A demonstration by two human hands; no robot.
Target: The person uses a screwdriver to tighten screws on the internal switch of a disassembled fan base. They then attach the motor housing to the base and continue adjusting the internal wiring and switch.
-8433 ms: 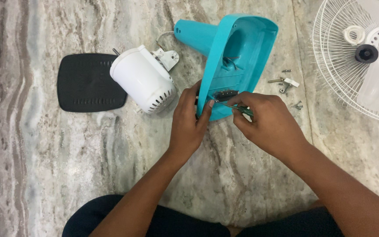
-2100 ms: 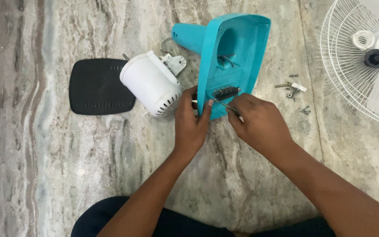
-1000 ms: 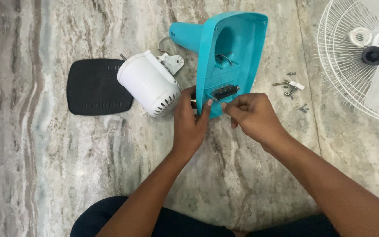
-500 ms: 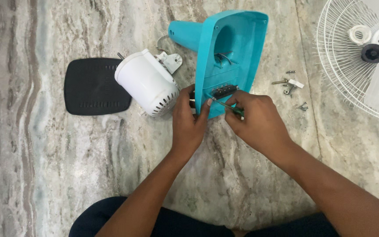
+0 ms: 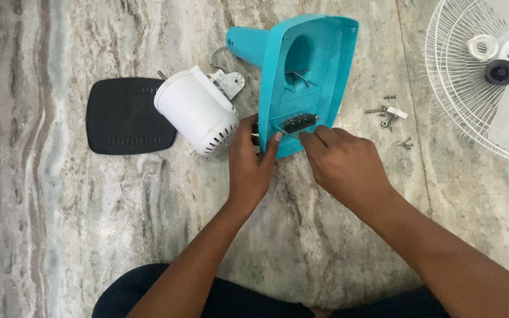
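So the teal fan base [image 5: 310, 76] sits tipped up on the marble floor [image 5: 60, 235]. Left hand [image 5: 254, 162] grips its lower edge, fingers curled around it. Right hand [image 5: 343, 162] pinches a thin metal tool [image 5: 290, 134] (screwdriver maybe, can't tell) at the black switch block [image 5: 300, 122]. White motor housing [image 5: 198, 112] lies just left of the base, loose screws [image 5: 393, 115] to its right.

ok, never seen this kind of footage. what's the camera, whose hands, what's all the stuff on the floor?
One camera, worn on a person's head, looks down at their two bare hands over a grey veined marble floor. There is no robot. The left hand grips the lower edge of a turquoise plastic fan base shell, tipped up so its hollow inside shows. The right hand pinches a thin metal piece at the black switch block inside the shell. Beside it lie a white ribbed motor housing, a flat black plastic cover plate, loose screws and a white wire fan guard.
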